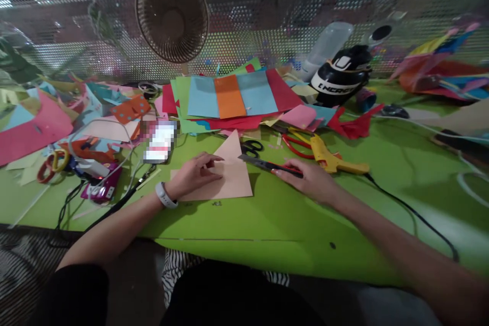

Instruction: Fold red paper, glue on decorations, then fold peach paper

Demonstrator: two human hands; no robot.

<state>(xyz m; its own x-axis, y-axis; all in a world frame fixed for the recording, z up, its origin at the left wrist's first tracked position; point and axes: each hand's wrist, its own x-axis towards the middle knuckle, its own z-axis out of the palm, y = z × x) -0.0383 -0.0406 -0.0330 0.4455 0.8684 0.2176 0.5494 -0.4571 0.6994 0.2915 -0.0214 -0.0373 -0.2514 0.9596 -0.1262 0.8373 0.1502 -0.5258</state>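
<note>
A peach sheet of paper [233, 183] lies on the green table [244, 252], with a pointed part rising at its top. My left hand [198, 173] rests on the left side of this sheet, its fingers apart and slightly curled. To the right of the paper, my right hand [301, 178] grips a dark cutter knife [267, 164] with red edges. The blade points left and reaches over the sheet's right edge. Black-handled scissors [252, 147] lie just beyond the blade.
A yellow glue gun [334, 159] lies right of my right hand, its cable trailing right. Behind are stacked coloured papers [229, 97], a black bottle [340, 79] and a fan [171, 15]. A lit phone [162, 142], scraps and orange-handled scissors [46, 169] lie left.
</note>
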